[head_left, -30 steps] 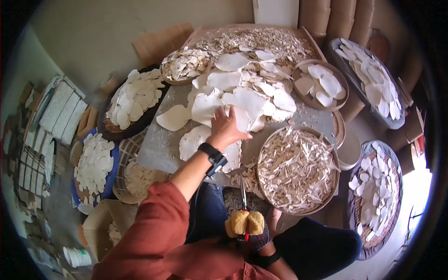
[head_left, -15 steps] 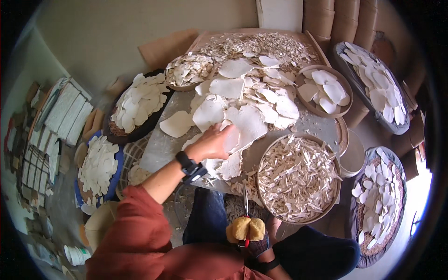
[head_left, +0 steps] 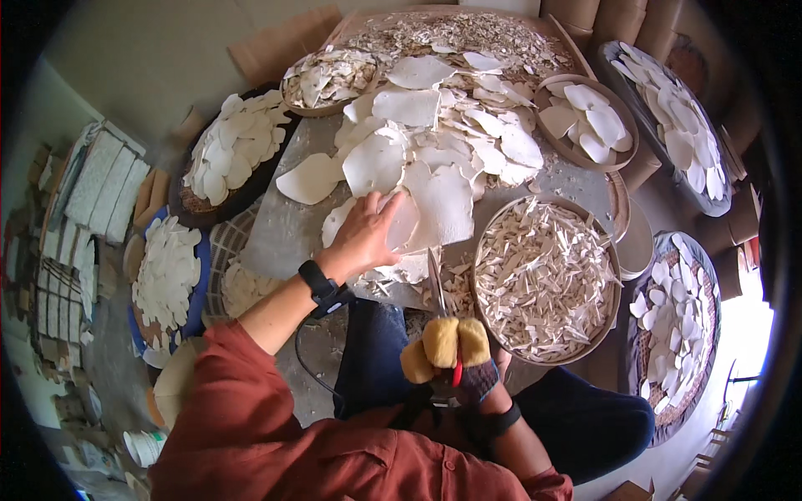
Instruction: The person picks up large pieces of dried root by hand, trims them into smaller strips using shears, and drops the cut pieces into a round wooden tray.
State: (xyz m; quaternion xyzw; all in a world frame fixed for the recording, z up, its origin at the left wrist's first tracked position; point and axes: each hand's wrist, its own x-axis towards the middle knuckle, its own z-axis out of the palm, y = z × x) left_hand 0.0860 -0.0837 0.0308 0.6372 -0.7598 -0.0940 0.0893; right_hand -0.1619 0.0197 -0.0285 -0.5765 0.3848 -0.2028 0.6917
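My right hand [head_left: 455, 355], in a glove with thick yellow padding on the fingers, is closed round red-handled scissors [head_left: 436, 280]. Their blades point up toward the work table [head_left: 280, 242]. At the table's near side my left hand [head_left: 366, 234] has thumb and fingers round a thin, rounded off-white sheet [head_left: 402, 221]; part of its grip is hidden. Larger, uneven off-white sheets [head_left: 443, 204] lie beneath and beyond this hand in a loose heap. Close to the scissors, on the right, stands a round tray [head_left: 478, 296] full of narrow off-white offcuts [head_left: 547, 280].
A round tray of rounded sheets [head_left: 631, 150] sits at the table's right, a basket of scraps [head_left: 330, 79] at its far left. Small chips [head_left: 468, 37] cover the far board. Covered baskets of sheets [head_left: 234, 154] stand around, some on the right [head_left: 677, 326]. A white bucket [head_left: 639, 242] is beside the table.
My right hand has risen with the scissors toward the table edge. My left hand has shifted slightly up and left among the sheets. The whole view has tilted a little.
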